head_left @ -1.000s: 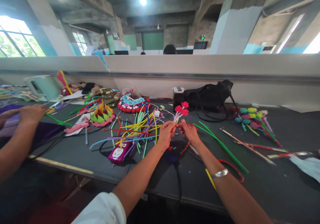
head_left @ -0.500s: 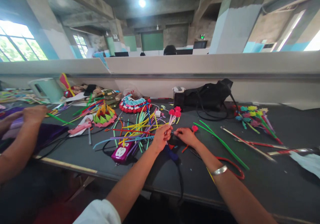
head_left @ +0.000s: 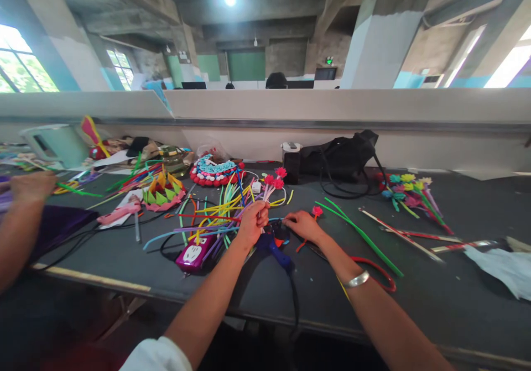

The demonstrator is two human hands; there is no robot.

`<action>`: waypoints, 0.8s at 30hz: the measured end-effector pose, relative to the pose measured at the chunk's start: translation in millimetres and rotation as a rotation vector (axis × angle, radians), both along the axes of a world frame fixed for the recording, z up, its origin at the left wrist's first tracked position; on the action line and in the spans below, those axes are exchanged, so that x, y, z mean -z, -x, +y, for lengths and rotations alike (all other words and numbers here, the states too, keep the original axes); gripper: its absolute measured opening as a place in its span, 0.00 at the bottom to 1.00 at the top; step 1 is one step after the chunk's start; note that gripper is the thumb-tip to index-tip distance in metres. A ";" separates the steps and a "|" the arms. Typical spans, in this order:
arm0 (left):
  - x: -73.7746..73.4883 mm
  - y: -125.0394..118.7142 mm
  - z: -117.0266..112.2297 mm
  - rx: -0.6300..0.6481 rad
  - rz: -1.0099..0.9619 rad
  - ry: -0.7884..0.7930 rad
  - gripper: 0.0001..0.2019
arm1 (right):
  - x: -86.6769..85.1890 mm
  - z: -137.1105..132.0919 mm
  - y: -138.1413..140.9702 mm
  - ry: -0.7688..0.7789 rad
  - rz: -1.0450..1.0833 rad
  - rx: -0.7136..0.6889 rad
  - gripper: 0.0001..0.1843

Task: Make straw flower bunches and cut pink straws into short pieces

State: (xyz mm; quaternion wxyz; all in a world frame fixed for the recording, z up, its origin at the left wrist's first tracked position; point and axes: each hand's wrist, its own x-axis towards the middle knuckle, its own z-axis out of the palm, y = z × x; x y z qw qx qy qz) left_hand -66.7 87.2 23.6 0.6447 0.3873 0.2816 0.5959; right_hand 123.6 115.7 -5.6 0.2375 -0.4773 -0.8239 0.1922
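Left hand around flower stems, glue gun apparently alongside

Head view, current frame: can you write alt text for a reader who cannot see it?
The left hand grips a small bunch of red paper flowers over a dark table, while the right hand lies next to a blue glue gun. Loose coloured straws lie scattered beside them.

- Two own hands: the left hand and the right hand.
- One co-worker's hand.
- Three red flowers in the left hand.
- One loose red flower.
- One blue glue gun.
- One purple power strip.
- One black bag.
- One silver bracelet.
- One paper crown, green and yellow.
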 end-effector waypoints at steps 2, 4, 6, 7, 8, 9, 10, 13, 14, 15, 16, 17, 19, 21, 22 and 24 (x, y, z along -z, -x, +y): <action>0.8 -0.2 0.7 0.000 0.007 -0.003 0.09 | -0.4 0.1 0.6 -0.001 -0.013 0.003 0.13; 1.6 0.1 1.5 -0.001 0.013 -0.004 0.09 | -1.0 0.6 1.0 -0.002 -0.024 0.006 0.13; 2.4 0.7 2.4 -0.001 0.019 -0.003 0.09 | -1.6 1.1 0.9 -0.001 -0.030 0.009 0.13; 2.7 1.0 2.9 -0.001 0.023 -0.001 0.09 | -1.6 1.3 0.8 0.000 -0.031 0.010 0.12; 3.0 1.3 3.3 0.000 0.026 0.001 0.09 | -1.6 1.4 0.7 0.002 -0.031 0.011 0.12; 3.3 1.4 3.6 0.001 0.030 0.003 0.09 | -1.3 1.2 0.6 0.005 -0.029 0.011 0.12; 3.4 1.4 3.8 0.004 0.035 0.004 0.09 | -1.1 0.9 0.6 0.007 -0.027 0.012 0.12; 3.6 0.9 4.0 0.008 0.047 0.002 0.09 | -1.8 -0.6 1.2 0.013 -0.016 0.008 0.12; 3.6 0.6 4.0 0.007 0.051 0.001 0.10 | -3.5 -0.6 0.9 0.014 -0.014 0.007 0.11; 3.6 0.3 3.9 0.004 0.054 0.000 0.10 | -6.3 0.0 -0.3 0.014 -0.011 0.008 0.11; 3.6 0.1 3.9 0.002 0.057 -0.001 0.10 | -10.5 1.4 -2.8 0.012 -0.010 0.017 0.11; 3.7 -0.1 4.0 0.000 0.060 -0.001 0.10 | -16.1 3.8 -7.3 0.009 -0.009 0.035 0.12; 3.5 -0.3 4.4 -0.004 0.065 0.004 0.10 | -30.9 11.5 -23.8 -0.008 -0.011 0.104 0.15; 2.8 -0.1 4.7 -0.009 0.066 0.008 0.10 | -48.4 21.4 -52.6 -0.040 -0.022 0.207 0.19; 2.3 0.1 4.6 -0.013 0.064 0.010 0.10 | -56.9 26.0 -71.5 -0.064 -0.034 0.271 0.20; 1.1 0.5 4.0 -0.020 0.059 0.010 0.09 | -71.2 32.1 -116.2 -0.131 -0.067 0.434 0.19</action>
